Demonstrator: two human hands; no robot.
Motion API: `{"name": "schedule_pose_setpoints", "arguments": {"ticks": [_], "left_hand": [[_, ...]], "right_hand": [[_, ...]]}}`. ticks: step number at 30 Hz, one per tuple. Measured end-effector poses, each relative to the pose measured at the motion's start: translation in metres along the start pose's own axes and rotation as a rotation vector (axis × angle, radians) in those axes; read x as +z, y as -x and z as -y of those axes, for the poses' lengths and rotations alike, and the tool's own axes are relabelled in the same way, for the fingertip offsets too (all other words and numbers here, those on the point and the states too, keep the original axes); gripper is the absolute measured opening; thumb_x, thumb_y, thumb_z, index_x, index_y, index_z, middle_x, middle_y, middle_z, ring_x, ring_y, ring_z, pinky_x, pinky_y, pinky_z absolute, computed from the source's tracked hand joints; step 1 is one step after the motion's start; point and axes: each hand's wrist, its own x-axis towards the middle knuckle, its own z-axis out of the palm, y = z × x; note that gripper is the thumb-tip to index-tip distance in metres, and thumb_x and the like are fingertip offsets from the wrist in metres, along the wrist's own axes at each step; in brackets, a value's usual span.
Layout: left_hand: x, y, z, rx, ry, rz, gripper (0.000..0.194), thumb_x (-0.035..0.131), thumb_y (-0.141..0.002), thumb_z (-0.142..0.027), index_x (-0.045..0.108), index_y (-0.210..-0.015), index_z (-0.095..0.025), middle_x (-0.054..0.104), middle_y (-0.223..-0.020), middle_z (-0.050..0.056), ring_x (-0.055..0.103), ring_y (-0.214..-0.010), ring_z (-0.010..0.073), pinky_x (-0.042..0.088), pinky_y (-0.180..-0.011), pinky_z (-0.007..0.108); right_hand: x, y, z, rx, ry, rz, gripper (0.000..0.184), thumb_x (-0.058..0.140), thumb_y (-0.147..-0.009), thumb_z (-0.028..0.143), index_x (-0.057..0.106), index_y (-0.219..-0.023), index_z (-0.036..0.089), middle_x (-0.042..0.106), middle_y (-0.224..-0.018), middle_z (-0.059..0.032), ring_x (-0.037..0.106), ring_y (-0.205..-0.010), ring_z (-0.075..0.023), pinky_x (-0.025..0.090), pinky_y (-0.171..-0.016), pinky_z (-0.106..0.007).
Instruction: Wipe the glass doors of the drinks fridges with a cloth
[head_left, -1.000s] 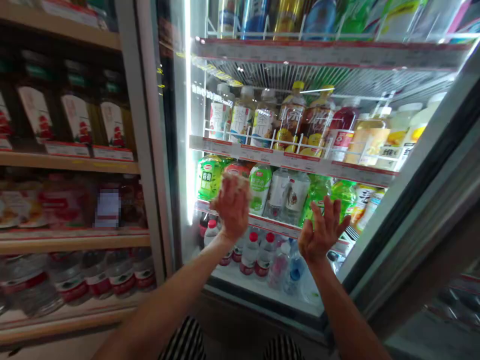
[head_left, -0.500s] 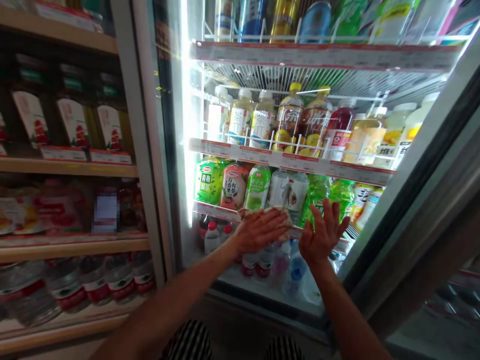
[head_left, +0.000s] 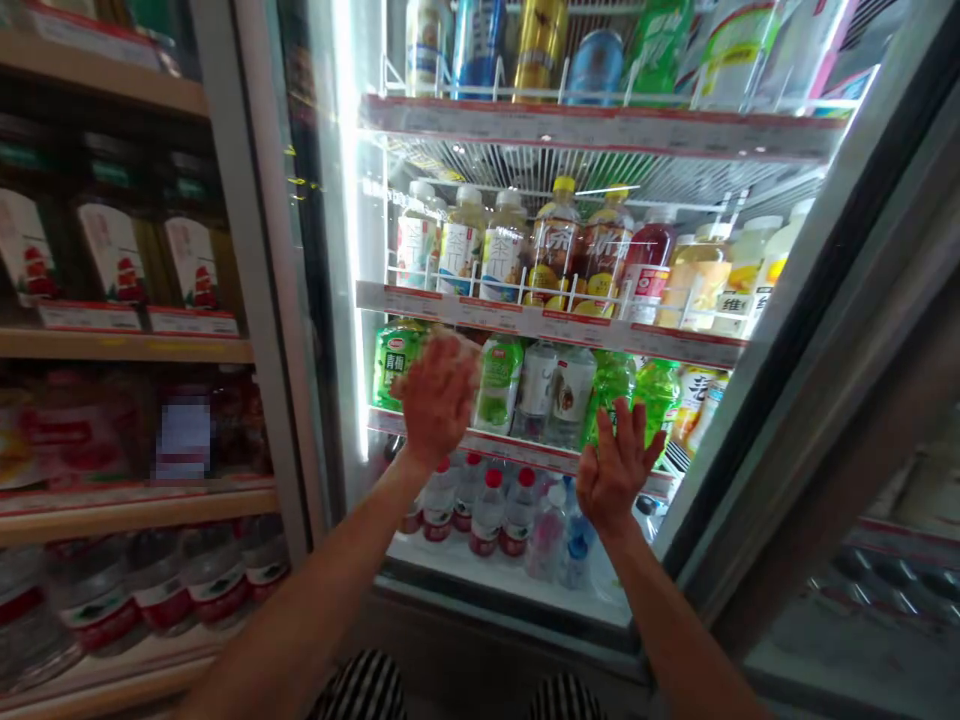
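Note:
My left hand (head_left: 439, 395) is raised in front of the lit drinks fridge, fingers pointing up and blurred by motion. A pale cloth (head_left: 468, 352) is under its fingers, mostly hidden, held against or close to the glass door (head_left: 337, 300). Behind that hand stand a green-labelled bottle (head_left: 394, 365) and a covered reddish one. Lower on the right, my right hand (head_left: 616, 470) has its fingers spread and holds nothing. It is in front of green bottles (head_left: 654, 400); whether it touches the glass, I cannot tell.
Fridge shelves hold cans (head_left: 596, 65), tea bottles (head_left: 555, 245) and red-capped water bottles (head_left: 487, 510). On the left, wooden shelves (head_left: 120, 345) carry more bottles. A dark door frame (head_left: 795, 330) slants down the right side. My knees in checked cloth (head_left: 364, 685) show below.
My left hand has swept left and up with the cloth, from before the middle bottles to the left ones. The right hand stays almost in place; the view has shifted slightly.

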Motion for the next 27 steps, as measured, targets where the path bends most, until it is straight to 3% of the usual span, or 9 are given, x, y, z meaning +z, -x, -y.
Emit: {"name": "schedule_pose_setpoints", "arguments": {"ticks": [2, 7, 9, 12, 14, 17, 20, 23, 27], "left_hand": [[0.001, -0.001, -0.001, -0.156, -0.025, -0.094, 0.058, 0.04, -0.087, -0.016, 0.02, -0.141, -0.017, 0.007, -0.151, 0.006, 0.008, -0.139, 0.0225, 0.015, -0.113, 0.043], [0.004, 0.0, -0.016, 0.291, 0.088, 0.166, 0.046, 0.045, -0.085, -0.023, 0.04, -0.13, -0.03, 0.032, -0.144, -0.005, 0.026, -0.135, 0.0156, 0.024, -0.111, 0.034], [0.002, -0.002, -0.007, 0.179, 0.06, 0.117, 0.049, 0.045, -0.086, -0.021, 0.037, -0.133, -0.026, 0.028, -0.146, -0.001, 0.019, -0.137, 0.0185, 0.02, -0.113, 0.039], [0.001, -0.006, 0.001, -0.166, 0.019, -0.082, 0.054, 0.041, -0.087, -0.015, 0.025, -0.139, -0.013, 0.01, -0.15, 0.011, 0.003, -0.139, 0.0251, 0.012, -0.113, 0.049], [0.005, -0.006, -0.013, -0.155, 0.061, -0.093, 0.054, 0.039, -0.088, -0.016, 0.024, -0.139, -0.014, 0.01, -0.15, 0.01, 0.004, -0.139, 0.0247, 0.014, -0.112, 0.048], [0.016, -0.005, -0.052, 0.139, 0.168, 0.053, 0.05, 0.039, -0.087, -0.021, 0.03, -0.136, -0.023, 0.028, -0.146, 0.002, 0.017, -0.138, 0.0155, 0.026, -0.11, 0.034], [0.023, -0.004, -0.077, 0.148, 0.242, 0.148, 0.049, 0.031, -0.089, -0.02, 0.026, -0.138, -0.013, 0.04, -0.14, 0.008, 0.017, -0.137, 0.0122, 0.032, -0.107, 0.029], [0.016, 0.0, -0.066, 0.103, 0.248, 0.179, 0.055, 0.03, -0.089, -0.023, 0.017, -0.141, -0.01, 0.037, -0.14, 0.013, 0.013, -0.138, 0.0157, 0.027, -0.11, 0.037], [0.0, 0.018, -0.023, 0.001, 0.125, 0.184, 0.08, 0.051, -0.081, -0.038, 0.008, -0.143, -0.013, 0.02, -0.147, 0.018, 0.01, -0.139, 0.0264, 0.013, -0.111, 0.051]], "right_hand": [[0.0, -0.001, 0.002, 0.016, 0.028, 0.011, 0.049, 0.041, -0.085, 0.024, 0.039, -0.134, 0.018, 0.04, -0.139, -0.0126, 0.028, -0.134, -0.0282, 0.013, -0.108, -0.059], [-0.005, -0.018, 0.003, -0.047, 0.004, 0.029, 0.053, 0.041, -0.086, 0.026, 0.033, -0.137, 0.018, 0.038, -0.141, -0.0125, 0.026, -0.135, -0.0266, 0.012, -0.11, -0.056], [-0.006, -0.026, -0.001, -0.064, 0.005, 0.031, 0.054, 0.041, -0.086, 0.026, 0.03, -0.139, 0.019, 0.036, -0.142, -0.0125, 0.025, -0.135, -0.0262, 0.012, -0.11, -0.055], [-0.005, -0.03, -0.007, -0.08, 0.025, 0.06, 0.055, 0.041, -0.086, 0.026, 0.028, -0.14, 0.019, 0.036, -0.142, -0.012, 0.024, -0.136, -0.0264, 0.011, -0.11, -0.056], [-0.005, -0.03, -0.008, -0.086, 0.011, 0.056, 0.056, 0.041, -0.086, 0.024, 0.027, -0.14, 0.021, 0.037, -0.142, -0.0107, 0.027, -0.135, -0.0266, 0.012, -0.11, -0.057], [-0.007, -0.029, 0.001, -0.092, -0.12, 0.007, 0.058, 0.038, -0.085, 0.019, 0.024, -0.141, 0.024, 0.03, -0.146, -0.0063, 0.026, -0.135, -0.0263, 0.017, -0.11, -0.057], [-0.007, -0.028, 0.019, -0.145, -0.333, 0.049, 0.061, 0.032, -0.085, 0.013, 0.018, -0.142, 0.028, 0.021, -0.149, -0.001, 0.026, -0.136, -0.0231, 0.029, -0.109, -0.049], [0.004, -0.024, 0.041, -0.113, -0.369, 0.078, 0.06, 0.032, -0.086, 0.013, 0.017, -0.143, 0.026, 0.02, -0.15, -0.0028, 0.025, -0.136, -0.0226, 0.032, -0.108, -0.046], [0.021, -0.012, 0.06, -0.157, -0.158, 0.097, 0.05, 0.049, -0.083, 0.025, 0.04, -0.132, 0.027, 0.033, -0.144, -0.0051, 0.016, -0.138, -0.0263, 0.021, -0.11, -0.051]]}}
